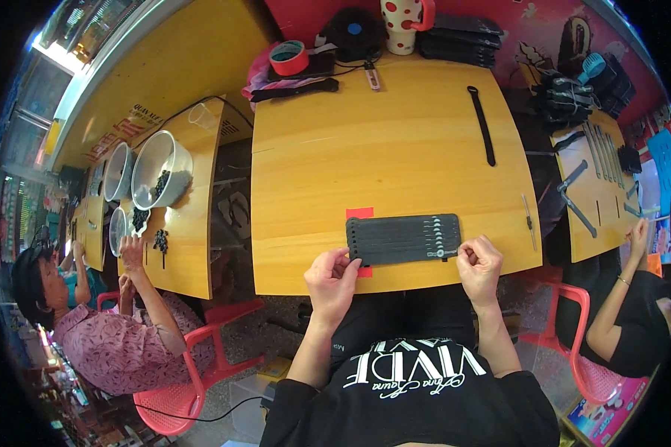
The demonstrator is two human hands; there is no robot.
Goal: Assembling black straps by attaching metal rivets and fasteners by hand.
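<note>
On the table before me lies a row of black straps [391, 240], placed side by side in overlapping layers. Their left ends have small holes, and white printed marks run down near the right ends. My left hand [330, 284] is closed, its thumb and forefinger pinching the lower left end of the nearest strap. At the right end of the row my right hand [480, 270] is closed, fingers curled in; what they hold, if anything, is hidden. Red tape [360, 213] shows above the row's left end, with another bit below it. A single black strap [482, 127] lies apart, farther right.
A thin pointed tool [528, 221] lies near the table's right edge. Along the back are a red tape roll [288, 58], a spotted cup [401, 28] and stacked black straps [461, 41]. People sit at side tables; clear tubs [162, 170] stand on the left one.
</note>
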